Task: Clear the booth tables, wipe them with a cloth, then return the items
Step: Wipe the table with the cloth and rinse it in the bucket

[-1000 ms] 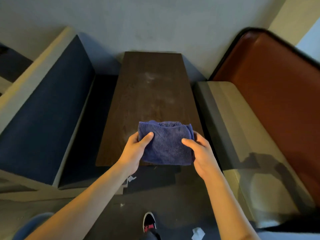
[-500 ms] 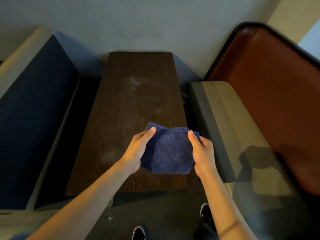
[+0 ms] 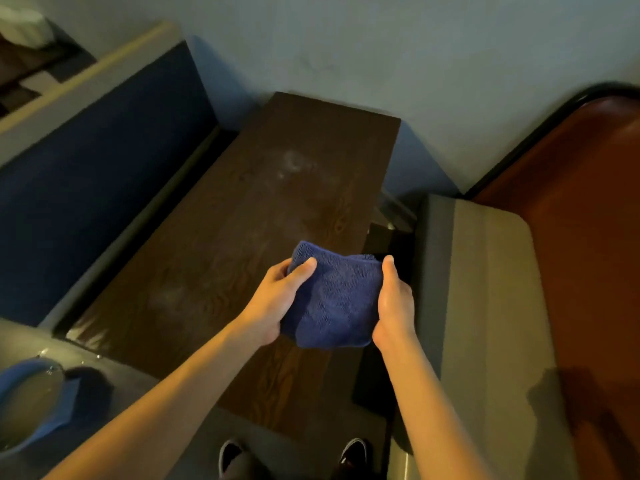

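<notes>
A folded blue cloth (image 3: pixel 337 299) is held over the near right part of a dark wooden booth table (image 3: pixel 249 237). My left hand (image 3: pixel 277 299) grips its left side, thumb on top. My right hand (image 3: pixel 393 303) grips its right side, thumb along the edge. The tabletop carries no items and shows pale dusty smears near its far end and left middle. Whether the cloth touches the wood I cannot tell.
A blue-backed bench (image 3: pixel 86 188) runs along the table's left, a grey-seated bench with a red-brown back (image 3: pixel 491 306) along its right. The wall (image 3: pixel 346 46) closes the far end. A blue-rimmed bucket (image 3: pixel 31 403) stands at lower left. My shoes (image 3: pixel 235 459) are at the table's near end.
I have stepped closer and the view has swung right and tilted. Both hands keep hold of the cloth and have carried it forward over the table's right side.
</notes>
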